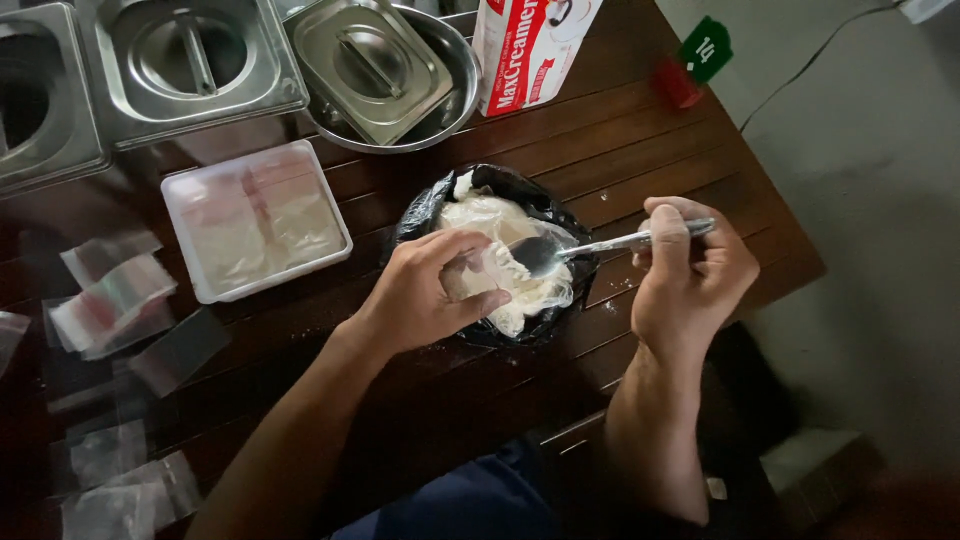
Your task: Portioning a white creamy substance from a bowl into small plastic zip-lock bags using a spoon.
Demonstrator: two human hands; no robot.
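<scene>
Dark slatted wooden table [640, 130], seen from above; its right edge runs diagonally past the right hand, with bare grey floor [870, 200] beyond, and its near edge lies just under the forearms. Open tabletop remains in front of and to the right of the black bag of white powder [500, 215], which sits near the table's centre. Right hand [690, 275], fingers curled shut around the handle of a metal spoon [600, 245], whose bowl rests on the powder. Left hand [425, 290], fingers closed on a small clear plastic pouch [490, 270] held at the spoon's tip over the bag. Left of the bag: a white rectangular tray [255, 220]; farther left, loose clear pouches [110, 300]. Behind: lidded steel containers [200, 60], a steel bowl [455, 90] holding another lidded container, and a red-and-white carton [525, 45]. A red-and-green marker stand [695, 65] occupies the far right corner.
</scene>
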